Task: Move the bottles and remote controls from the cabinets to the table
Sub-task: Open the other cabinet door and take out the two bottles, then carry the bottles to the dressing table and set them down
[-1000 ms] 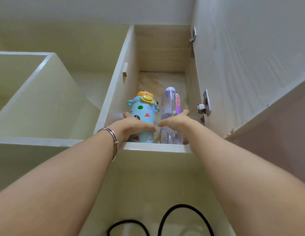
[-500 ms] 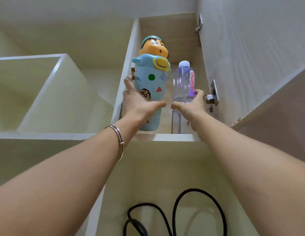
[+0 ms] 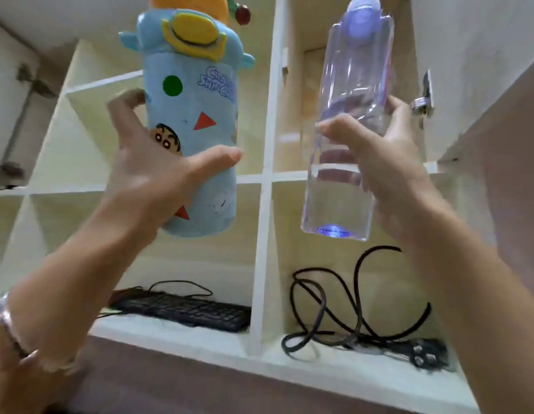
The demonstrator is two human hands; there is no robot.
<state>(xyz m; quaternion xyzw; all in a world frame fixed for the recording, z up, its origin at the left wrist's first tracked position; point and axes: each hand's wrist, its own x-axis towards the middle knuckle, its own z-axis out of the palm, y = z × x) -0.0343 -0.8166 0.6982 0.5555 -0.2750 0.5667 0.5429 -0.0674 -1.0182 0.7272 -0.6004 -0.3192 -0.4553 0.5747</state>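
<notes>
My left hand (image 3: pixel 149 177) grips a light blue cartoon bottle (image 3: pixel 197 115) with coloured shapes and a yellow-orange character lid, held upright in the air in front of the cabinet. My right hand (image 3: pixel 376 153) grips a clear plastic water bottle (image 3: pixel 346 85) with a pale purple cap, also upright and out of the cabinet. Both bottles hang in front of the white cabinet shelves (image 3: pixel 267 174). No remote control is in view.
A black keyboard (image 3: pixel 188 309) lies in the lower left cabinet compartment. A coiled black power cable (image 3: pixel 343 312) with a plug lies in the lower right one. An open cabinet door with a metal hinge (image 3: pixel 424 100) stands at the right. A brown surface (image 3: pixel 170 380) runs below.
Both hands have lifted the two bottles out of the upper cabinet compartment and drawn them toward me. The view has dropped, showing the lower compartments with keyboard and cable.
</notes>
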